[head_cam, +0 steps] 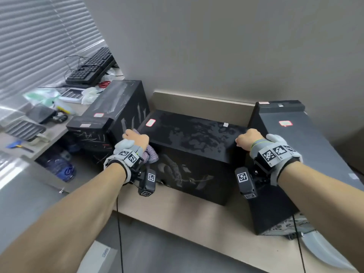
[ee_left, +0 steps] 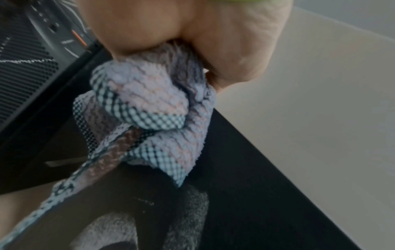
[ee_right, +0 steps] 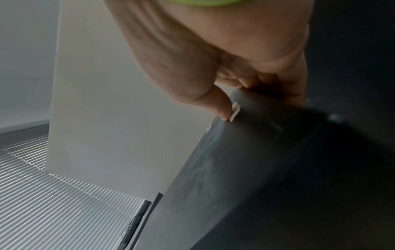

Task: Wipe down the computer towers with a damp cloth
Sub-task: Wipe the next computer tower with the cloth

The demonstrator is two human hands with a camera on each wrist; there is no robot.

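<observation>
Waffle-knit lilac cloth (ee_left: 149,108) bunched in left hand (head_cam: 136,137), right hand (head_cam: 249,138) gripping matte black tower (head_cam: 193,138)

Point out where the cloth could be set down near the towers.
Bare beige shelf in front of the middle black computer tower, between both arms, is free. The tall right black tower has a clear top. The left counter around the black keyboards is crowded.

- Left hand (head_cam: 136,137) fisted, knuckles up, forearm stretched forward from near left.
- Right hand (head_cam: 249,139) curled downward, thumb (ee_right: 215,103) extended, forearm reaching from near right.
</observation>
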